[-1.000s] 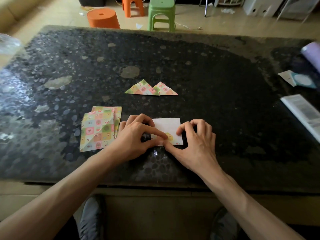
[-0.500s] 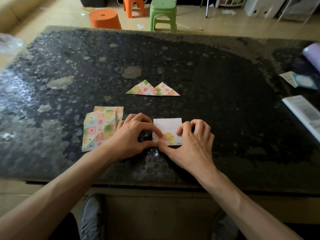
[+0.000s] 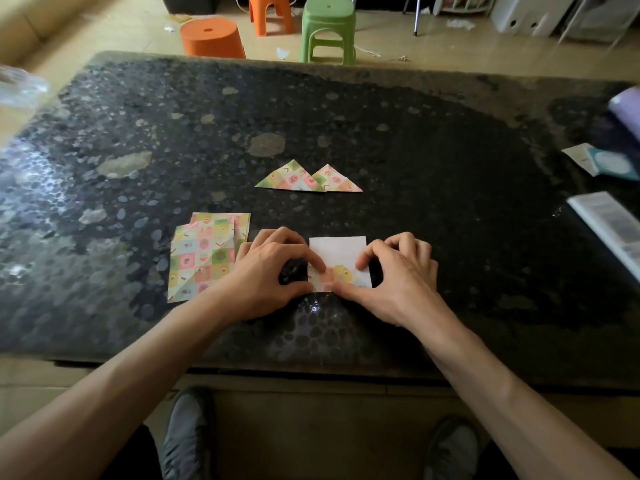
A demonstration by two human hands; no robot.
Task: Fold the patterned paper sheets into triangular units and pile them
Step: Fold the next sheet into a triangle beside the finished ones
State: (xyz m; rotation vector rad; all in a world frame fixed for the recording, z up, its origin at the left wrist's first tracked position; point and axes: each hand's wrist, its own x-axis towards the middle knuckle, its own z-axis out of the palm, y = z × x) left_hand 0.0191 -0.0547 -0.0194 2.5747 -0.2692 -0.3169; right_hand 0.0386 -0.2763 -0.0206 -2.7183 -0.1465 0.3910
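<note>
The sheet (image 3: pixel 337 252) being worked lies flat on the dark mottled table (image 3: pixel 433 161), near its front edge, directly between the two hands. Its white side faces up, and a narrow strip of the patterned side is turned up along the near edge.

The left hand (image 3: pixel 266 275) sits at the sheet's left near corner. Its fingers are curled, the forefinger tip presses on the patterned strip and the thumb lies along the near edge, so the strip is pinched between them. The right hand (image 3: pixel 398 275) mirrors it at the right side: the forefinger comes down on the sheet near the right edge, the thumb stretches leftward along the near edge, and the other fingers are curled above the table. The two thumbs nearly meet under the middle of the strip. Both forearms reach in from the bottom corners, with the wrists low over the table.

Just left of the left hand, touching its knuckles or partly under them, lies a small stack of patterned sheets (image 3: pixel 202 258), fanned slightly. Farther back, well apart from the hands, two folded triangles (image 3: pixel 291 178) lie side by side, the right one (image 3: pixel 337 181) overlapping the left one's corner.

At the table's right edge lie a printed booklet (image 3: pixel 609 223), a teal packet (image 3: pixel 613 164) and a blurred purple roll (image 3: pixel 627 105). On the floor beyond stand a round orange stool (image 3: pixel 213 38), a taller orange stool (image 3: pixel 270 12) and a green stool (image 3: pixel 327 26). Two grey shoes (image 3: pixel 187 434) show below the table edge.
</note>
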